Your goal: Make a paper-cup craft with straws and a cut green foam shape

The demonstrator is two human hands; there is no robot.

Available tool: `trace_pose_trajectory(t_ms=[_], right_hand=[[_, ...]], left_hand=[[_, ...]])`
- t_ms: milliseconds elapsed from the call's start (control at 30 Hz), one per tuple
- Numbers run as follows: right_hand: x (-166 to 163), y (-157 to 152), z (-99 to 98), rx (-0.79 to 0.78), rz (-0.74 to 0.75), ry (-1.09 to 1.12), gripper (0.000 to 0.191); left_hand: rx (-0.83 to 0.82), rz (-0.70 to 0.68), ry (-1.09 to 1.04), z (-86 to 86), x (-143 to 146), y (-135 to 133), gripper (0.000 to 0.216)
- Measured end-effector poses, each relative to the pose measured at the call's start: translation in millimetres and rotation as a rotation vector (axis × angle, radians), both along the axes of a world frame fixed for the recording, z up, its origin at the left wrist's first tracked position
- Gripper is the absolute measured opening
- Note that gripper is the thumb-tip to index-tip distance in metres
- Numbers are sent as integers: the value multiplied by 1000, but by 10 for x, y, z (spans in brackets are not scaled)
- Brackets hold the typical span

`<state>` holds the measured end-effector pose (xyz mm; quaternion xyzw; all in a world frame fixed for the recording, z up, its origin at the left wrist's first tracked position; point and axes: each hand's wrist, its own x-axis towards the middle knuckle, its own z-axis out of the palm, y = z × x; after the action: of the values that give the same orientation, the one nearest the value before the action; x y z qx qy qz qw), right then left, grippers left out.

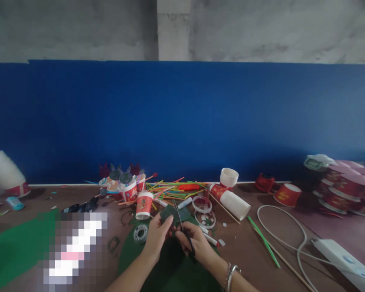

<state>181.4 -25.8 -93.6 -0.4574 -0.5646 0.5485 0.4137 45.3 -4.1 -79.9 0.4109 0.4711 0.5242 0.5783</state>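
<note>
Your left hand (157,238) is clenched on a small dark green piece (168,211), gripping its near edge with the thumb on top. Your right hand (197,244) grasps the black scissors (179,217). The blades point away from you and lie against the piece. Both are held low over a larger green sheet (170,271) on the worktop (249,251). A tape roll (140,233) lies just beside your left hand, and a red paper cup (144,205) stands just beyond it.

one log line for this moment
left hand: holds green paper piece | right hand: holds scissors, blades on the piece | nearby: red paper cup, coloured sticks
</note>
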Motion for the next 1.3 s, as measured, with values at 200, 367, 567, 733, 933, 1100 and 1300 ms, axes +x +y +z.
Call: trace_pose_trajectory(t_ms=[200, 367, 567, 733, 933, 1100, 1300], right_hand=[[10, 1, 27, -11, -2, -48, 37], [20, 12, 5, -18, 1, -65, 33], [25, 16, -12, -23, 9, -81, 31], [19, 3, -19, -55, 18, -31, 35], [9, 10, -27, -27, 24, 12, 40], [6, -1, 2, -34, 1, -8, 41], [15, 12, -46, -19, 12, -4, 41]], left_hand=[[-6, -9, -7, 9, -14, 5, 34], [-14, -16, -28, -1, -24, 26, 35], [4, -18, -21, -19, -35, 30, 36], [-8, -16, 36, -37, -34, 30, 35], [-13, -26, 27, -25, -17, 16, 34], [17, -48, 35, -34, -7, 6, 34], [8, -40, 58, -77, -17, 21, 33]])
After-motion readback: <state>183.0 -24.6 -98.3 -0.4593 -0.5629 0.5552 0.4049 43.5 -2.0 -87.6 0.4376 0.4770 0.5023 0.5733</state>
